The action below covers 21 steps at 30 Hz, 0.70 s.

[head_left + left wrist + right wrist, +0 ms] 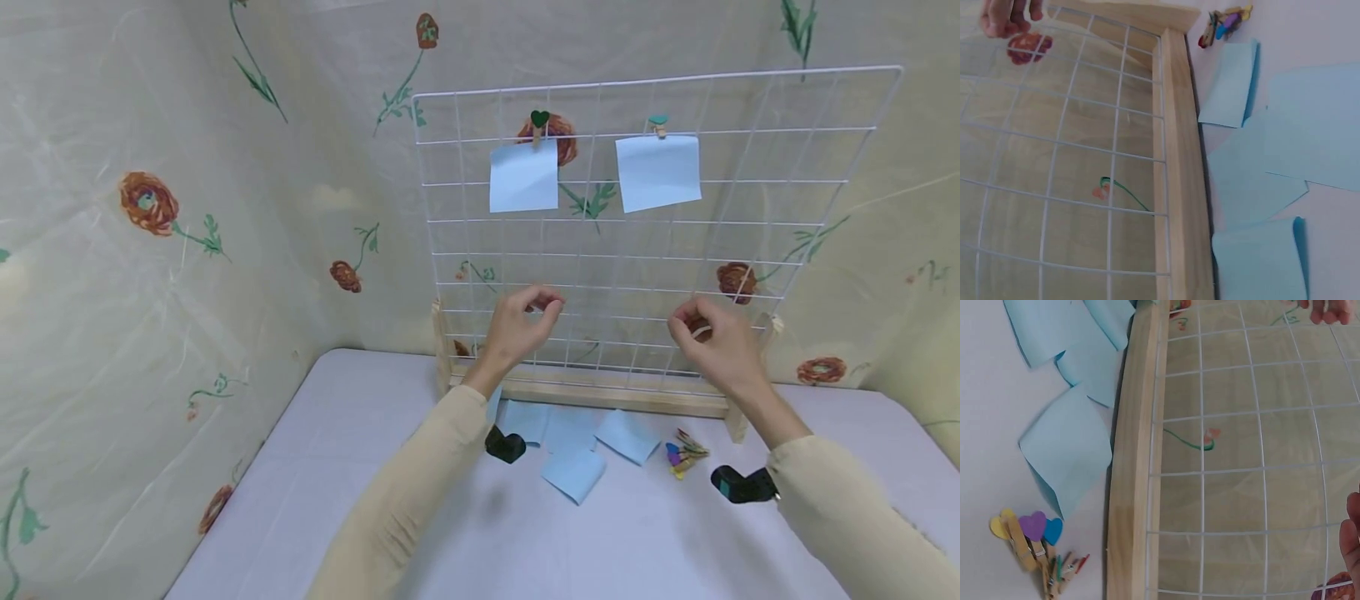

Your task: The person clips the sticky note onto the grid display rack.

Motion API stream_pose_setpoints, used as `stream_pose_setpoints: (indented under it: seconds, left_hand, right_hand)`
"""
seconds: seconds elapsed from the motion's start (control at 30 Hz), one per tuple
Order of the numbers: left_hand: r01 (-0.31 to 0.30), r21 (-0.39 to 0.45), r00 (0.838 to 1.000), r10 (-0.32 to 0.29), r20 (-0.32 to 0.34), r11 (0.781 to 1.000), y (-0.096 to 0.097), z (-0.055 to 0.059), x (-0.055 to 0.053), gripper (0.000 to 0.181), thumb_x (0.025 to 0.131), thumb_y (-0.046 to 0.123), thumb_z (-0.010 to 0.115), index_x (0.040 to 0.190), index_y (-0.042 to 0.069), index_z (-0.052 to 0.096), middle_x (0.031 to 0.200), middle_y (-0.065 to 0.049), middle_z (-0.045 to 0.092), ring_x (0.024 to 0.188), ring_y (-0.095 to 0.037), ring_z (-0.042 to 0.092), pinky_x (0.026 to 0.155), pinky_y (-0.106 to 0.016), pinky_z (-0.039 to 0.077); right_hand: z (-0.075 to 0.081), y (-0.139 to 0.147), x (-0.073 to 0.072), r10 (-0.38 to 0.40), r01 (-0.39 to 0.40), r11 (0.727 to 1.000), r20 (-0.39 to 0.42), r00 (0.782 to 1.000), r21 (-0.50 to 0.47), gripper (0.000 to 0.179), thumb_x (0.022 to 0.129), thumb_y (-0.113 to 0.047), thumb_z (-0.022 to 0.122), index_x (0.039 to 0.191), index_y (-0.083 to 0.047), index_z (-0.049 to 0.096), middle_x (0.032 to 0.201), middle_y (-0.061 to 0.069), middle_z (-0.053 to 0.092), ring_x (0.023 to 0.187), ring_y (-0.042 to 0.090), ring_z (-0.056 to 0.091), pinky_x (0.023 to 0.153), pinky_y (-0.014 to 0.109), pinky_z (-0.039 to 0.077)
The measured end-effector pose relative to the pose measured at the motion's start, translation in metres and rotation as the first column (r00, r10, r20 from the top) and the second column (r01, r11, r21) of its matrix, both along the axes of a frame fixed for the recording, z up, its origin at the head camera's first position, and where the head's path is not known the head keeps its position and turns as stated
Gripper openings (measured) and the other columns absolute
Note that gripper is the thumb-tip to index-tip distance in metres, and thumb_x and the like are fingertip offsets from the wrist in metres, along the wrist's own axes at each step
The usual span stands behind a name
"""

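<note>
Both hands are raised in front of a white wire grid (622,254) in a wooden stand (600,396). My left hand (522,323), fingers loosely curved, holds nothing visible. Farther right, my right hand (717,342) has its thumb and fingers bent toward each other, with nothing seen between them. Above them hang two light blue paper sheets, the left one (523,177) under a dark green heart clothespin (539,121), the right one (658,173) under a teal heart clothespin (659,123). In the right wrist view, right-hand fingers (1350,534) show at the edge.
Several loose blue sheets (573,473) lie on the white table (555,542) before the stand. To their right is a small pile of heart clothespins (684,454), yellow, purple and blue among them. A flowered cloth (247,167) hangs behind and at left.
</note>
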<state>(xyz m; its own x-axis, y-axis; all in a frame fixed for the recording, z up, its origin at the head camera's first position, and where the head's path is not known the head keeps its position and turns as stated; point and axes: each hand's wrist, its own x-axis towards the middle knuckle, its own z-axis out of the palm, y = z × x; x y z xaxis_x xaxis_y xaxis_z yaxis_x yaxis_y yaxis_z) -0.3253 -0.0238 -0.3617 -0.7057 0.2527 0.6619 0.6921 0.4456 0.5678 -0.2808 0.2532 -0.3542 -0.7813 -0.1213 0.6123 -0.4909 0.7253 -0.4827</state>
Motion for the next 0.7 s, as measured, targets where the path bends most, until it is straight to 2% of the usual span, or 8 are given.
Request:
stream_pose_setpoints:
  seconds: [0.23, 0.4, 0.57, 0.7]
  left_hand:
    - [0.0, 0.002, 0.996, 0.0, 0.086, 1.0, -0.007, -0.018, 0.004, 0.017, 0.096, 0.021, 0.055, 0.102, 0.011, 0.067, 0.095, -0.001, 0.069, 0.088, -0.012, 0.061, 0.086, -0.039, 0.05]
    - [-0.029, -0.02, 0.993, 0.031, 0.116, 0.999, -0.011, -0.031, 0.007, 0.017, 0.095, 0.023, 0.055, 0.102, 0.013, 0.068, 0.095, 0.001, 0.07, 0.088, -0.01, 0.062, 0.083, -0.032, 0.05]
    - [-0.053, -0.021, 0.987, 0.056, 0.149, 0.998, -0.015, -0.047, 0.012, 0.017, 0.095, 0.022, 0.056, 0.101, 0.013, 0.068, 0.095, -0.001, 0.07, 0.089, -0.013, 0.063, 0.082, -0.031, 0.05]
    - [-0.056, -0.007, 0.979, 0.056, 0.194, 0.998, -0.016, -0.061, 0.018, 0.018, 0.095, 0.025, 0.056, 0.103, 0.013, 0.068, 0.095, 0.0, 0.07, 0.09, -0.012, 0.062, 0.082, -0.025, 0.049]
  right_hand:
    - [-0.016, 0.003, 0.01, -0.007, 0.012, 0.998, 0.07, 0.997, -0.065, 0.017, 0.093, -0.017, 0.056, 0.095, -0.001, 0.061, 0.087, 0.014, 0.064, 0.077, -0.008, 0.046, 0.066, 0.004, 0.037]
    - [-0.029, 0.003, 0.016, -0.003, 0.011, 0.998, 0.118, 0.993, -0.068, 0.017, 0.094, -0.017, 0.055, 0.096, -0.001, 0.06, 0.088, 0.013, 0.063, 0.078, -0.007, 0.046, 0.067, 0.005, 0.037]
    - [-0.045, 0.004, 0.022, -0.015, 0.024, 0.998, 0.156, 0.988, -0.053, 0.018, 0.094, -0.019, 0.055, 0.097, -0.002, 0.06, 0.088, 0.012, 0.063, 0.078, -0.007, 0.046, 0.068, 0.006, 0.038]
    - [-0.056, 0.005, 0.028, -0.032, 0.043, 0.998, 0.189, 0.981, -0.054, 0.021, 0.095, -0.022, 0.054, 0.099, -0.002, 0.06, 0.091, 0.012, 0.063, 0.081, -0.006, 0.045, 0.069, 0.006, 0.037]
